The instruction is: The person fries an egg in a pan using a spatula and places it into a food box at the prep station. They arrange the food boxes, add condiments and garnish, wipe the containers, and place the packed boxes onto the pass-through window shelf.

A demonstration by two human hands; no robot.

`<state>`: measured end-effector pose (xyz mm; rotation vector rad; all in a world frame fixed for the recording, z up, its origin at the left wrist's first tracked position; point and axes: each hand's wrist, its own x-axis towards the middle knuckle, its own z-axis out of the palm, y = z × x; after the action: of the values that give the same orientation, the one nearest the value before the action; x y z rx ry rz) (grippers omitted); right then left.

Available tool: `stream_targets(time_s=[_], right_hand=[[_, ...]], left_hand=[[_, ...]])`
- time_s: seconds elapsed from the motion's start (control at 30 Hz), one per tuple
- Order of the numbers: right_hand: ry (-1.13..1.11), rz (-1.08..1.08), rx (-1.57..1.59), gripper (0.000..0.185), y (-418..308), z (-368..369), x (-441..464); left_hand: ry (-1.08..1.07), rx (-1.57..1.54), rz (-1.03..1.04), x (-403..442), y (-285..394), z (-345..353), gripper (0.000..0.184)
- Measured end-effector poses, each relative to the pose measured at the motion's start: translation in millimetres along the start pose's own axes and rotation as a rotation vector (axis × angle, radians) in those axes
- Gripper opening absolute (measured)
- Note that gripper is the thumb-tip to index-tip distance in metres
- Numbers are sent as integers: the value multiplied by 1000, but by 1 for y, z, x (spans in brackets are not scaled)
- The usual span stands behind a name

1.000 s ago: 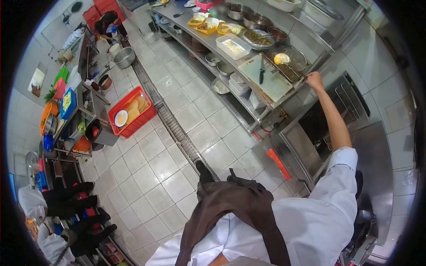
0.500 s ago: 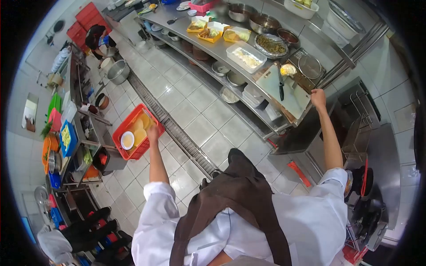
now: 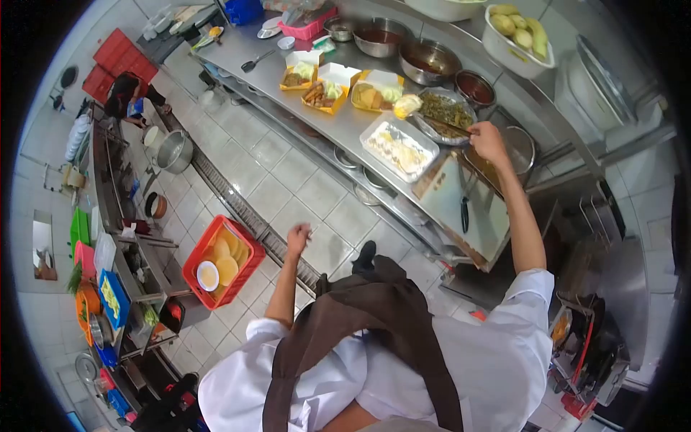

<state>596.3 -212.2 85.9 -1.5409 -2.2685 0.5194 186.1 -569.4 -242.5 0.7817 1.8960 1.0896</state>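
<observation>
My right hand (image 3: pixel 489 142) grips the handle of a long-handled turner (image 3: pixel 446 125). A fried egg (image 3: pixel 408 106) lies on its far end and hides the head. The egg is just above the opened yellow food box (image 3: pixel 376 92), which has lettuce in it. Below the turner are a white tray (image 3: pixel 401 147) with pale food and a metal bowl of chopped greens (image 3: pixel 448 115). Two more opened boxes (image 3: pixel 326 97) with food stand farther left on the steel counter. My left hand (image 3: pixel 298 236) hangs over the floor with loosely bent fingers, holding nothing.
A knife (image 3: pixel 464 207) lies on the cutting board (image 3: pixel 481 225) at the counter's near end. On the tiled floor stand a red crate (image 3: pixel 243 279) with yellow discs and a large metal pot (image 3: pixel 173 153). Another person (image 3: pixel 126 97) bends down at the far left.
My right hand has carried the egg on the turner leftward, from above the cutting board to the food boxes. My left hand has moved away from the red crate.
</observation>
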Motion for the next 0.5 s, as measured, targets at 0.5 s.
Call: stream_targets(time_s=[0.5], right_hand=[[-297, -79, -258, 22, -77, 59, 227]], left_hand=[[26, -145, -111, 132, 123, -29, 23]])
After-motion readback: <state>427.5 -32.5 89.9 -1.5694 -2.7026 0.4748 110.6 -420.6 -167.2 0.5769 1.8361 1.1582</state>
